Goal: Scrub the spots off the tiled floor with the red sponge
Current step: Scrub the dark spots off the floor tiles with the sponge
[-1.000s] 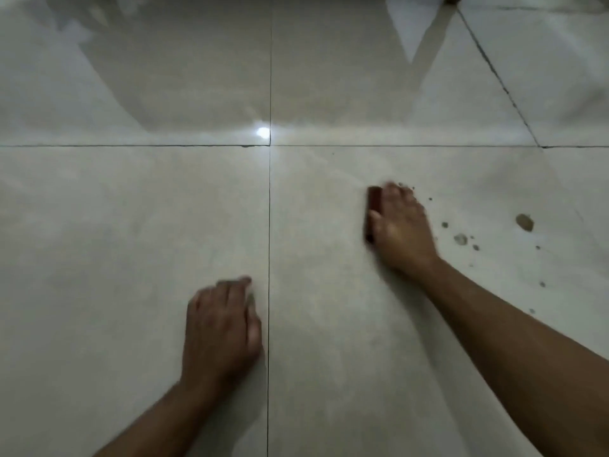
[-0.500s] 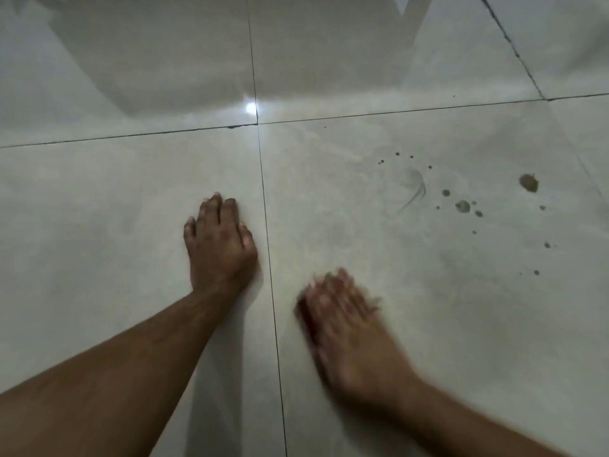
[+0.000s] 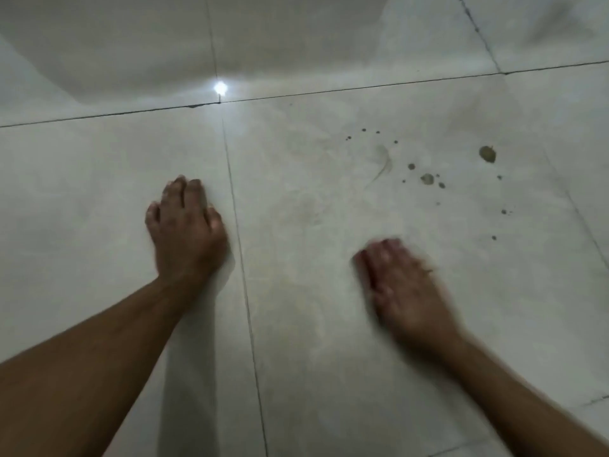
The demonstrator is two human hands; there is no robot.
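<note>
My right hand [image 3: 403, 285] is motion-blurred and presses down on the red sponge [image 3: 368, 270], of which only a dark red sliver shows at the hand's left edge. Several brown spots [image 3: 427, 179] dot the pale tiled floor [image 3: 313, 324] beyond and to the right of that hand, the largest spot [image 3: 487, 154] at the far right, with a thin curved smear [image 3: 384, 166] among them. My left hand [image 3: 186, 225] rests flat on the neighbouring tile to the left, fingers spread, holding nothing.
Dark grout lines [image 3: 244, 275] cross the floor between my hands and run along the far side of the spots. A bright light reflection [image 3: 220, 87] glares at the tile junction ahead. A large shadowed shape covers the far tiles.
My right hand with the sponge swept from the spots back towards me and left, then moved right and forward again. My left hand shifted forward, and the view tilted.
</note>
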